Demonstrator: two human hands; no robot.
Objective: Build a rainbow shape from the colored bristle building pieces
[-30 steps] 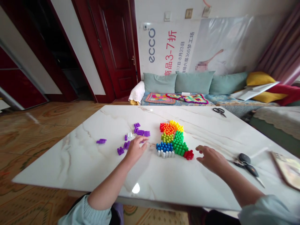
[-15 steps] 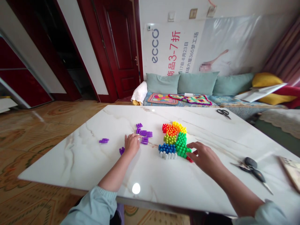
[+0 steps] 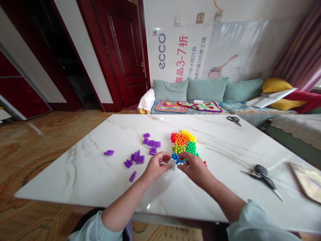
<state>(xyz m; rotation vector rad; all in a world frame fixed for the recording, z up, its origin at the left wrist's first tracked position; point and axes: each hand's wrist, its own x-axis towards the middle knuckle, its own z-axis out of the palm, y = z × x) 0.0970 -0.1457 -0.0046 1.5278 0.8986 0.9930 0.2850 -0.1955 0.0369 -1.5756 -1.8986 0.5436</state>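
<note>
My left hand [image 3: 157,164] is closed, thumb and fingertips pinching a white bead piece [image 3: 174,163] in front of me. From the other side, my right hand [image 3: 194,164] also closes its fingertips on the white beads, and it covers part of them. Just behind lie blue beads [image 3: 175,156], partly hidden by my fingers. Beyond them on the table are lime beads [image 3: 179,148], green beads [image 3: 191,147], orange beads [image 3: 180,138] and yellow beads [image 3: 188,135]. Left of my hands, purple pieces [image 3: 137,156] are scattered in small groups.
The white marble-patterned table [image 3: 100,174] holds black-handled scissors [image 3: 265,179] and a phone-like flat object [image 3: 306,180] at the right. Smaller scissors [image 3: 233,119] lie near the far edge. A sofa with green cushions [image 3: 208,88] stands behind.
My left hand has left the purple pieces and moved right to the white beads. My right hand has shifted left from the green beads to meet it. The view has turned slightly.
</note>
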